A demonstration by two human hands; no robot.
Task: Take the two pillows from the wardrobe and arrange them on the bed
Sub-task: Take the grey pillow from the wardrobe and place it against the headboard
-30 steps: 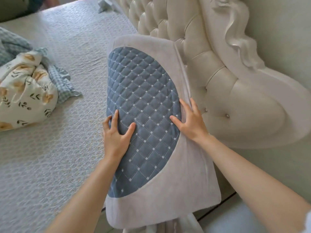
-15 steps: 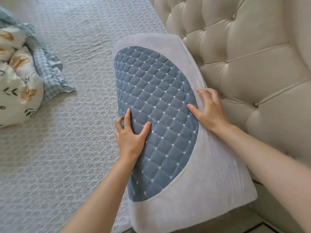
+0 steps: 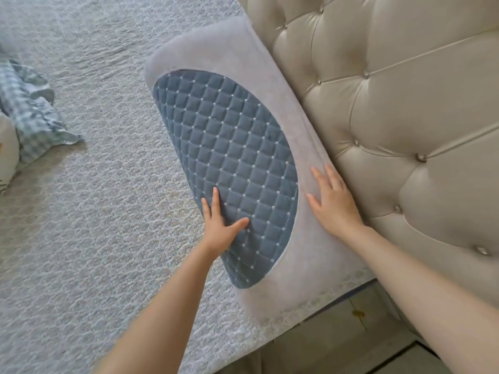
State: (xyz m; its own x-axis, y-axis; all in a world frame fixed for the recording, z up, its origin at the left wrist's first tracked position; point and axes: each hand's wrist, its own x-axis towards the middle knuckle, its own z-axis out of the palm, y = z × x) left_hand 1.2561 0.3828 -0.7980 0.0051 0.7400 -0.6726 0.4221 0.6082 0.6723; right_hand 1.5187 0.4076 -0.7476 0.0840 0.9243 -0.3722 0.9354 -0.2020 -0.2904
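One pillow [image 3: 243, 168] was found lying flat on the bed [image 3: 81, 225], set lengthwise against the foot of the headboard [image 3: 399, 109], its long edge touching the padding; its near end lay close to the mattress edge. The pillow was oblong with rounded corners; its border was of pale grey, softly napped fabric, and its face carried a large half-oval panel of dusty blue cloth, quilted in diamonds with a small pale stitch at each crossing. The left hand [image 3: 221, 225] was laid flat on the near part of the blue panel, fingers straight and thumb spread, nothing being grasped. The right hand [image 3: 333, 202] was laid flat on the grey border beside the headboard, fingers extended and slightly parted, likewise grasping nothing. The bed was covered by a light grey spread of raised, pebbled weave; the headboard was of cream, leather-like upholstery, deeply tufted in diamonds with metallic buttons. A crumpled blue-and-white checked cloth [image 3: 32, 117] with a ruffled edge was noted at the left margin, well apart from the pillow. Pale floor [image 3: 337, 344] was visible beneath the bed's corner.
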